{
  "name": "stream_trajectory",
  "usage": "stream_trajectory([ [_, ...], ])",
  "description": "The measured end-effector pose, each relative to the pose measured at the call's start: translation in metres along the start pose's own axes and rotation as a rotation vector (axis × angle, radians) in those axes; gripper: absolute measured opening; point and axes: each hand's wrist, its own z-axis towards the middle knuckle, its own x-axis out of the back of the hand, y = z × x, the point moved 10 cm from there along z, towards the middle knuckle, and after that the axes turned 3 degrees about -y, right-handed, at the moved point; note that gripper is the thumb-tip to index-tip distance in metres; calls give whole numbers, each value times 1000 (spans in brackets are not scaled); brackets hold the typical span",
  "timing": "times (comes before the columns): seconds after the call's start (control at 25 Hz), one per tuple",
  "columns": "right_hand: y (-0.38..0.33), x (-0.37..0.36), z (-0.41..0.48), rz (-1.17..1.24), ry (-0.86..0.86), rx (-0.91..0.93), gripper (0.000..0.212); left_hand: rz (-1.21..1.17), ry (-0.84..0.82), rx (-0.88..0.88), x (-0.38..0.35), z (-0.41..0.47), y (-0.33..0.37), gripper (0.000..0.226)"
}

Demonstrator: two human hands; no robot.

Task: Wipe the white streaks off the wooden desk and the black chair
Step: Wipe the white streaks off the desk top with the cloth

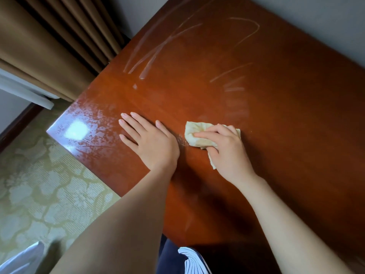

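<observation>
The reddish wooden desk (pixel 286 119) fills the middle and right of the head view. White streaks (pixel 156 48) cross its far part, and fainter smears (pixel 235 89) lie right of centre. My left hand (pixel 150 139) rests flat on the desk near its left corner, fingers spread, holding nothing. My right hand (pixel 225 147) presses a crumpled pale yellow cloth (pixel 195 133) against the desk just right of the left hand. No black chair is in view.
Brown curtains (pixel 51 44) hang beyond the desk's left edge. Patterned green carpet (pixel 39 184) covers the floor at the left. A grey wall (pixel 316 22) runs along the desk's far side. Glare marks the desk's left corner (pixel 77 131).
</observation>
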Motion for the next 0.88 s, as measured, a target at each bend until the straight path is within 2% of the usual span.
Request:
stream_trajectory([
  [0.16,37,33,-3,1,63,-130,43,8,-4,-13,-1,-3,2,61],
  [0.32,66,65,32,-87,171,-195,40,12,6,-11,-1,-3,2,61],
  [0.68,72,89,104,-81,425,-379,39,8,32,3,-2,-3,1,63],
  [0.76,64,81,105,-81,389,-319,39,11,33,4,-1,-2,1,64],
  [0.88,38,55,90,-101,243,-103,37,21,36,5,-1,0,0,63],
])
